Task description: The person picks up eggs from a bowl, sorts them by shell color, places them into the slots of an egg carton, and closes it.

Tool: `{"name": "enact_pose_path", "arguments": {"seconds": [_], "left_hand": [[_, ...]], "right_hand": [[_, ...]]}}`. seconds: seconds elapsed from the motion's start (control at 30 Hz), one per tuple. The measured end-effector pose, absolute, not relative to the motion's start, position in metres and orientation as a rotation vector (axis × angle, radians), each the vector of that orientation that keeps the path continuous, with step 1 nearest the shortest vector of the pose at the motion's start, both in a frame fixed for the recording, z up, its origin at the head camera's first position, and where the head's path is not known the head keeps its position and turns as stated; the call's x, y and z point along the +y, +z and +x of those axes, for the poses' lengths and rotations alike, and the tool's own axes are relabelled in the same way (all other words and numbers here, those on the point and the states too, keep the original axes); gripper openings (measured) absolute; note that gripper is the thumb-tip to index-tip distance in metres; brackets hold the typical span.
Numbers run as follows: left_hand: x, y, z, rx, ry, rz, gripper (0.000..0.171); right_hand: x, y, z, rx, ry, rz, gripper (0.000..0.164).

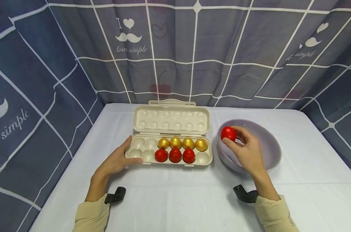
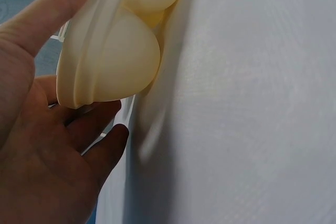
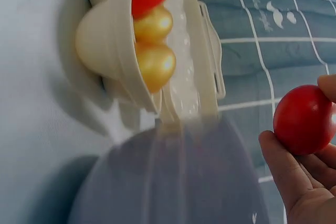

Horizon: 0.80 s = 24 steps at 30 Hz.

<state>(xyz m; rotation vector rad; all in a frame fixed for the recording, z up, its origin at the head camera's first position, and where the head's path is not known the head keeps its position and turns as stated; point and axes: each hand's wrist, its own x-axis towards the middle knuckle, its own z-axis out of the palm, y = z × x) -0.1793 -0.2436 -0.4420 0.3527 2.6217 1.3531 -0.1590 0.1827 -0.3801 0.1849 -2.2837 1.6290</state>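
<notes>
An open cream egg carton lies on the table, its lid tipped back. The back row holds several gold eggs and the front row three red eggs. My left hand grips the carton's left end, thumb along the front edge and fingers at the side; the left wrist view shows the carton's cups beside the spread fingers. Over the left part of a lilac bowl, my right hand pinches a red egg between thumb and fingers. The right wrist view shows this red egg too.
The bowl stands just right of the carton, its rim rising above the table. A white cloth covers the table. Grey checked curtains hang behind and at both sides. Black wrist mounts stick out from both sleeves.
</notes>
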Motion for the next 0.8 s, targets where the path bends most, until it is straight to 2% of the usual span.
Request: {"name": "enact_pose_path", "arguments": {"seconds": [0.2,0.47,0.8], "left_hand": [[-0.243,-0.443,-0.18,2.616,1.364,0.353,0.112],[-0.246,-0.439,-0.178,2.633,1.326,0.325,0.112],[-0.245,-0.441,-0.178,2.632,1.337,0.359,0.111]], "right_hand": [[0.173,-0.38,-0.155,-2.278,1.673,0.194,0.04],[0.161,-0.392,-0.156,-2.289,1.669,0.27,0.032],[0.146,-0.403,-0.153,-2.417,1.477,0.312,0.033]]}}
